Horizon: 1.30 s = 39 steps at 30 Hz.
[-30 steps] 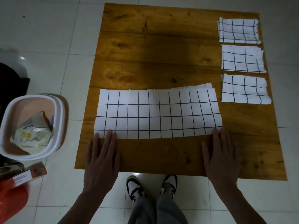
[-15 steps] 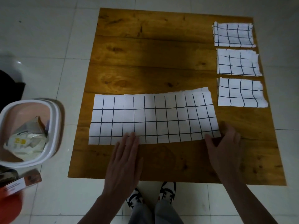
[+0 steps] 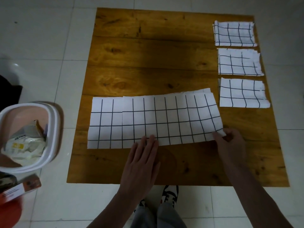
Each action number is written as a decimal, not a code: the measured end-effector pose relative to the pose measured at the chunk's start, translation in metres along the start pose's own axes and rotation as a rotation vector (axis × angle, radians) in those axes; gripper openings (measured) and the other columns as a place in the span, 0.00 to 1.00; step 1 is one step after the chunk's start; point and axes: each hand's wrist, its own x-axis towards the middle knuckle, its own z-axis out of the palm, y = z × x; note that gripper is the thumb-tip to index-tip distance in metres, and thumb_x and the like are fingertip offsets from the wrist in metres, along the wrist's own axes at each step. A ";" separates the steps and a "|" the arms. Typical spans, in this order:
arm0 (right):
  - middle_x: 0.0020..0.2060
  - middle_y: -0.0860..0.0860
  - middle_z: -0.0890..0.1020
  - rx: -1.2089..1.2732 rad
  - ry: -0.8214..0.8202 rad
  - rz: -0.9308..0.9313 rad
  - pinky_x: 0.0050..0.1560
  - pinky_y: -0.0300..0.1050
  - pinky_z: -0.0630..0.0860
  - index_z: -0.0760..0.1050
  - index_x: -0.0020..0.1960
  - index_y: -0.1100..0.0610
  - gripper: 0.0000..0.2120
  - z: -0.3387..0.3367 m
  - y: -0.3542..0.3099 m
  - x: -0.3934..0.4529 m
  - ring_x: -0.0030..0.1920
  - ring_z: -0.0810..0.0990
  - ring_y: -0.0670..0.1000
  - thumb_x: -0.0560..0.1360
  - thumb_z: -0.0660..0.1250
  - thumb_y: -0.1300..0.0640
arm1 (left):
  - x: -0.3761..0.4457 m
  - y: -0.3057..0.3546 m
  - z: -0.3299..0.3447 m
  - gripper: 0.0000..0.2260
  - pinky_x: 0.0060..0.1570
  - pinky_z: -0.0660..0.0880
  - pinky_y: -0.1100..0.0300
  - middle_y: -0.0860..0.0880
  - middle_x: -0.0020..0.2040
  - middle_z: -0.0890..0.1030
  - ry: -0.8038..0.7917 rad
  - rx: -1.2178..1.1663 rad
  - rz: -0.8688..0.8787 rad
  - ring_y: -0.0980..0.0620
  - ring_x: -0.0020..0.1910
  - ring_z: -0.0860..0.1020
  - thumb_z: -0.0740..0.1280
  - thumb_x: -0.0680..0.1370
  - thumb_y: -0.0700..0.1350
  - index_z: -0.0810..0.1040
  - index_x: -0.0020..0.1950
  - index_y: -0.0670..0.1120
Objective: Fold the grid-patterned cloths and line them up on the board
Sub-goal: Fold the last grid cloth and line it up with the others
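Nearest the person, the left hand (image 3: 141,163) lies flat on the wooden board (image 3: 148,63), its fingers (image 3: 148,143) straight and close together, their tips pressing the near edge of the half-folded grid-patterned cloth (image 3: 156,120) about midway along its length. The right hand (image 3: 230,143) is at the cloth's near right corner, thumb and curled fingers pinching that corner, which looks slightly raised off the board, though the dim light makes this hard to confirm. The cloth lies as a long strip across the board's near half, thin, light and limp; it should bend wherever it is lifted and slide easily on the smooth wood, so one hand pinning while the other carries a corner or short edge over seems the sound hold. Farther off, along the board's right side, three folded cloths (image 3: 241,62) sit in a column, just apart from one another, the closest just beyond the strip's far right corner.
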 end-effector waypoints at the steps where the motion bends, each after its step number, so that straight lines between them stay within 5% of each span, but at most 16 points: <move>1: 0.44 0.48 0.76 0.035 0.017 -0.017 0.36 0.42 0.65 0.74 0.65 0.58 0.16 0.000 -0.001 -0.004 0.40 0.72 0.45 0.81 0.70 0.55 | 0.000 0.002 0.000 0.28 0.79 0.58 0.42 0.45 0.86 0.56 0.001 -0.007 -0.006 0.43 0.85 0.54 0.53 0.87 0.57 0.58 0.85 0.44; 4: 0.43 0.48 0.75 0.106 0.059 -0.078 0.37 0.42 0.66 0.75 0.62 0.58 0.14 -0.001 -0.010 -0.019 0.40 0.72 0.44 0.81 0.70 0.53 | 0.003 0.008 0.000 0.28 0.79 0.58 0.41 0.45 0.86 0.55 0.002 -0.013 -0.025 0.43 0.85 0.54 0.53 0.87 0.57 0.58 0.85 0.46; 6: 0.38 0.48 0.74 0.146 0.057 -0.130 0.38 0.44 0.66 0.76 0.51 0.56 0.07 -0.002 -0.021 -0.030 0.37 0.72 0.43 0.81 0.70 0.53 | 0.004 0.013 0.000 0.28 0.79 0.60 0.40 0.45 0.86 0.56 -0.005 -0.014 -0.038 0.43 0.85 0.54 0.52 0.87 0.57 0.59 0.85 0.47; 10: 0.30 0.45 0.73 0.250 0.048 -0.234 0.34 0.37 0.70 0.72 0.39 0.51 0.13 -0.005 -0.044 -0.049 0.29 0.71 0.39 0.81 0.69 0.55 | 0.006 0.023 -0.001 0.28 0.79 0.58 0.41 0.44 0.84 0.61 -0.015 -0.029 -0.048 0.42 0.83 0.60 0.53 0.87 0.58 0.62 0.84 0.47; 15: 0.32 0.41 0.79 0.321 0.034 -0.368 0.33 0.27 0.72 0.77 0.45 0.53 0.05 0.003 -0.077 -0.074 0.32 0.76 0.38 0.80 0.69 0.59 | 0.010 0.034 -0.001 0.28 0.80 0.55 0.47 0.45 0.83 0.65 -0.006 -0.028 -0.028 0.45 0.82 0.63 0.52 0.87 0.58 0.62 0.84 0.45; 19: 0.36 0.54 0.79 0.344 -0.025 -0.500 0.33 0.30 0.75 0.78 0.49 0.52 0.01 0.019 -0.096 -0.098 0.33 0.78 0.43 0.79 0.70 0.57 | 0.007 0.032 -0.006 0.27 0.80 0.61 0.47 0.46 0.83 0.65 0.010 -0.080 -0.023 0.47 0.82 0.63 0.50 0.88 0.58 0.63 0.83 0.46; 23: 0.38 0.47 0.81 0.257 -0.038 -0.647 0.39 0.29 0.76 0.79 0.55 0.57 0.07 0.044 -0.107 -0.120 0.39 0.81 0.43 0.79 0.70 0.56 | -0.001 0.006 -0.019 0.25 0.80 0.59 0.49 0.44 0.80 0.69 0.134 -0.122 -0.130 0.46 0.81 0.64 0.52 0.87 0.56 0.67 0.81 0.44; 28: 0.46 0.38 0.78 0.144 -0.118 -0.773 0.45 0.38 0.80 0.76 0.56 0.46 0.05 0.087 -0.111 -0.143 0.47 0.81 0.41 0.80 0.68 0.50 | -0.028 -0.050 -0.033 0.24 0.76 0.65 0.46 0.42 0.75 0.74 0.224 -0.124 -0.348 0.45 0.76 0.68 0.57 0.85 0.53 0.69 0.78 0.44; 30: 0.46 0.41 0.78 0.051 -0.141 -0.849 0.45 0.45 0.79 0.78 0.56 0.49 0.07 0.109 -0.103 -0.146 0.44 0.80 0.42 0.80 0.66 0.49 | -0.037 -0.068 -0.037 0.23 0.73 0.68 0.45 0.43 0.73 0.76 0.236 -0.118 -0.384 0.46 0.74 0.70 0.58 0.84 0.52 0.72 0.77 0.43; 34: 0.47 0.47 0.81 -0.222 -0.174 -0.952 0.50 0.41 0.71 0.81 0.56 0.54 0.10 0.149 -0.081 -0.145 0.44 0.81 0.46 0.79 0.66 0.51 | -0.045 -0.085 -0.042 0.23 0.69 0.70 0.45 0.43 0.69 0.79 0.271 -0.108 -0.400 0.46 0.70 0.71 0.59 0.83 0.50 0.75 0.75 0.43; 39: 0.47 0.49 0.82 -0.373 -0.237 -1.019 0.50 0.47 0.79 0.81 0.55 0.54 0.09 0.177 -0.064 -0.150 0.44 0.82 0.48 0.76 0.73 0.54 | -0.048 -0.090 -0.035 0.33 0.70 0.66 0.46 0.42 0.71 0.79 0.286 -0.155 -0.429 0.46 0.71 0.71 0.78 0.75 0.44 0.70 0.78 0.43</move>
